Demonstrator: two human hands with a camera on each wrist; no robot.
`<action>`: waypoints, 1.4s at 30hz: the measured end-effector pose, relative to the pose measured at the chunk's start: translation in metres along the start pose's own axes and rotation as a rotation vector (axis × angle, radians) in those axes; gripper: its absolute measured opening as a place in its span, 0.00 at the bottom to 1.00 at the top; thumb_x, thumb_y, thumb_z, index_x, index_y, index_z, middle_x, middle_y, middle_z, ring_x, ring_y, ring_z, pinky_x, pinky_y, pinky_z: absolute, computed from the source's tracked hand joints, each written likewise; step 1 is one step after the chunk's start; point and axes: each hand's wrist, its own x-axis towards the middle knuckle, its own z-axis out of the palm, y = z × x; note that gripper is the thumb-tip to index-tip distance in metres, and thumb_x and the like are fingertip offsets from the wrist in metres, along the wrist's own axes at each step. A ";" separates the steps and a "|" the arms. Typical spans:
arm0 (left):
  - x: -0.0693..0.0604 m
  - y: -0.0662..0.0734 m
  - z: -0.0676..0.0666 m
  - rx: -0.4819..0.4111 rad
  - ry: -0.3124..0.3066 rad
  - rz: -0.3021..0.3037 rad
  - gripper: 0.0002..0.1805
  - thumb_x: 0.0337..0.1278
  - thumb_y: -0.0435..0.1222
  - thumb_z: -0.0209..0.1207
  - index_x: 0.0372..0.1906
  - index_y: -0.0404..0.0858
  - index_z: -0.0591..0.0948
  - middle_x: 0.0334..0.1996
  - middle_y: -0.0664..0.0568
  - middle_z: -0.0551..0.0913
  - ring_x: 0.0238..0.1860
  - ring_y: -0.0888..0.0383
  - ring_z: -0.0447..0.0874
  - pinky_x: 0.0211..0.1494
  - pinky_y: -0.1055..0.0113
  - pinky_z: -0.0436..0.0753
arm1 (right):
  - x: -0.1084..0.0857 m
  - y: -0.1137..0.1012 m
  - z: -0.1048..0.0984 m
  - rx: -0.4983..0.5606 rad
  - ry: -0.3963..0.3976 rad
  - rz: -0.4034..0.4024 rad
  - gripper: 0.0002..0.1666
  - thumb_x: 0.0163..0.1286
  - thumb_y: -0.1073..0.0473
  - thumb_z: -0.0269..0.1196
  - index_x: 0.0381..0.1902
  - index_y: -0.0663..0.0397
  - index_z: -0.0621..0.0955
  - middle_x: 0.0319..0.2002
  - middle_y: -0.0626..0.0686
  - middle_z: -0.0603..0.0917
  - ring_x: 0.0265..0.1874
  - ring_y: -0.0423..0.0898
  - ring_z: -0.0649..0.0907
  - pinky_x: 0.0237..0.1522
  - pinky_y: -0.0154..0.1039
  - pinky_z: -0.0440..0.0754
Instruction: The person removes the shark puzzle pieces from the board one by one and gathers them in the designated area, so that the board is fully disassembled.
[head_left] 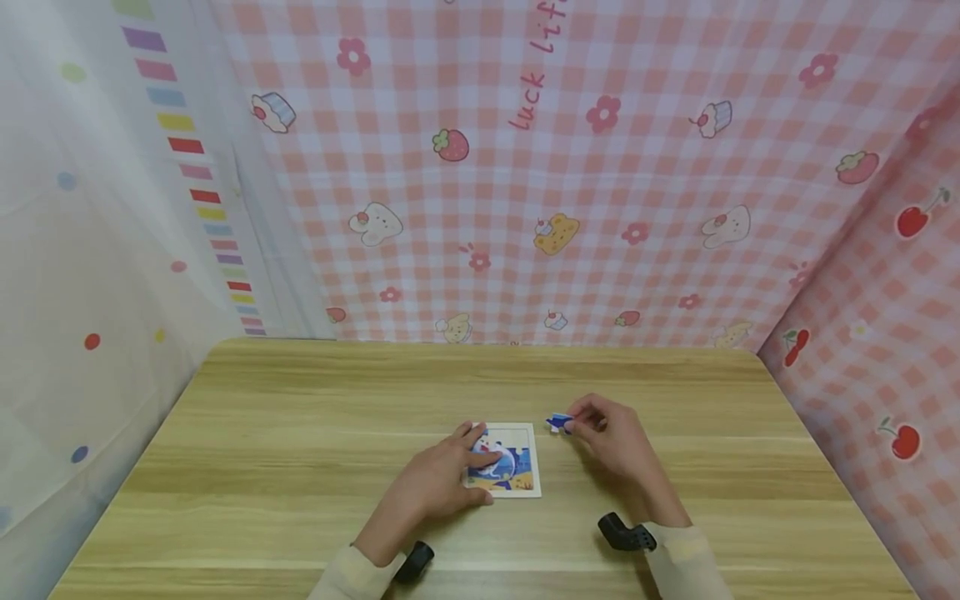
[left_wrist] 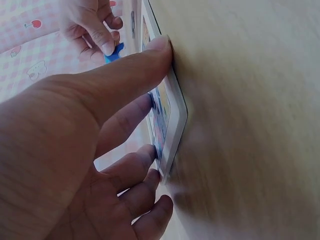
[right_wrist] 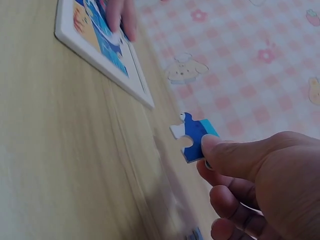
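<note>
A square jigsaw puzzle in a white frame (head_left: 536,467) lies flat on the table, with a blue, white and orange picture partly filled in. Its upper part shows a pale bare area. My left hand (head_left: 442,477) rests on the left side of it, fingers spread over the picture and the thumb at the near edge, as the left wrist view shows. To the right of the frame, my right hand (head_left: 611,433) pinches a blue and white puzzle piece (right_wrist: 195,140) between thumb and fingers, held above the table. The left hand covers part of the picture.
The wooden table (head_left: 300,433) spreads around both hands. Behind it hangs a pink checked cloth (head_left: 480,192). A small dark blue item (right_wrist: 194,234) shows at the bottom of the right wrist view, too cut off to identify. Each wrist wears a black camera mount (head_left: 626,533).
</note>
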 end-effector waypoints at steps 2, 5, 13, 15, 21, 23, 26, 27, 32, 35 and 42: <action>0.000 -0.001 -0.001 -0.003 -0.001 -0.001 0.33 0.54 0.49 0.73 0.67 0.55 0.80 0.81 0.48 0.59 0.82 0.44 0.54 0.76 0.39 0.69 | -0.001 0.002 -0.003 -0.004 -0.002 0.006 0.04 0.69 0.61 0.69 0.39 0.48 0.84 0.34 0.48 0.87 0.32 0.42 0.81 0.33 0.31 0.79; -0.001 -0.002 -0.002 -0.006 0.000 -0.004 0.33 0.53 0.48 0.73 0.67 0.54 0.80 0.81 0.48 0.60 0.82 0.43 0.54 0.77 0.40 0.68 | -0.001 0.006 -0.008 -0.004 0.000 0.025 0.03 0.69 0.61 0.69 0.39 0.48 0.84 0.34 0.48 0.87 0.32 0.42 0.81 0.33 0.31 0.79; -0.003 -0.002 -0.007 -0.027 -0.005 -0.007 0.33 0.54 0.47 0.74 0.67 0.53 0.81 0.81 0.46 0.60 0.82 0.42 0.54 0.77 0.39 0.67 | 0.000 0.017 -0.016 -0.077 -0.009 0.009 0.03 0.68 0.62 0.69 0.38 0.52 0.85 0.30 0.48 0.85 0.30 0.41 0.80 0.33 0.31 0.78; -0.003 -0.002 -0.008 -0.028 -0.009 -0.009 0.33 0.54 0.47 0.74 0.67 0.53 0.80 0.81 0.46 0.59 0.82 0.42 0.54 0.77 0.38 0.67 | 0.000 0.018 -0.017 -0.091 -0.010 0.012 0.02 0.69 0.62 0.69 0.38 0.52 0.85 0.30 0.48 0.85 0.30 0.41 0.79 0.33 0.31 0.77; -0.002 -0.004 -0.005 -0.016 -0.008 -0.008 0.33 0.55 0.49 0.73 0.68 0.53 0.79 0.81 0.47 0.59 0.82 0.42 0.54 0.77 0.39 0.68 | -0.002 0.015 -0.017 -0.114 -0.008 0.029 0.02 0.68 0.62 0.69 0.38 0.54 0.85 0.32 0.49 0.85 0.31 0.42 0.78 0.33 0.33 0.76; -0.002 -0.004 -0.004 -0.019 -0.006 -0.009 0.33 0.55 0.48 0.73 0.68 0.53 0.79 0.81 0.47 0.59 0.82 0.42 0.54 0.77 0.38 0.68 | -0.002 0.016 -0.015 -0.127 -0.003 0.025 0.02 0.68 0.63 0.69 0.38 0.54 0.86 0.32 0.50 0.85 0.31 0.42 0.78 0.33 0.33 0.75; -0.002 -0.003 -0.004 -0.028 -0.004 -0.011 0.33 0.55 0.48 0.73 0.68 0.53 0.80 0.81 0.47 0.59 0.82 0.42 0.54 0.76 0.38 0.68 | -0.001 0.017 -0.013 -0.159 0.008 0.015 0.03 0.67 0.63 0.70 0.38 0.55 0.87 0.32 0.51 0.84 0.31 0.42 0.77 0.35 0.34 0.75; -0.002 -0.003 -0.005 -0.031 -0.004 -0.012 0.33 0.54 0.48 0.73 0.68 0.53 0.80 0.81 0.47 0.59 0.82 0.42 0.54 0.76 0.37 0.68 | -0.001 0.018 -0.013 -0.169 0.011 0.011 0.03 0.67 0.62 0.70 0.38 0.55 0.87 0.33 0.51 0.84 0.31 0.43 0.77 0.35 0.34 0.75; -0.003 -0.002 -0.005 -0.037 -0.005 -0.010 0.33 0.55 0.47 0.73 0.68 0.53 0.79 0.81 0.47 0.59 0.82 0.42 0.53 0.76 0.37 0.67 | -0.002 0.018 -0.012 -0.198 0.008 0.029 0.04 0.67 0.62 0.70 0.38 0.56 0.88 0.33 0.51 0.82 0.32 0.44 0.76 0.35 0.37 0.73; -0.003 -0.002 -0.004 -0.040 -0.005 -0.007 0.33 0.55 0.47 0.73 0.68 0.52 0.79 0.82 0.46 0.59 0.82 0.42 0.53 0.77 0.37 0.67 | -0.002 0.018 -0.012 -0.203 0.006 0.040 0.04 0.67 0.61 0.70 0.38 0.55 0.88 0.32 0.51 0.81 0.31 0.45 0.75 0.35 0.37 0.72; -0.002 -0.002 -0.004 -0.006 0.009 0.004 0.33 0.54 0.47 0.74 0.67 0.52 0.80 0.81 0.45 0.60 0.82 0.41 0.55 0.77 0.39 0.68 | -0.002 0.017 -0.013 -0.192 0.012 0.016 0.03 0.67 0.60 0.71 0.37 0.53 0.89 0.31 0.49 0.81 0.30 0.43 0.74 0.33 0.35 0.71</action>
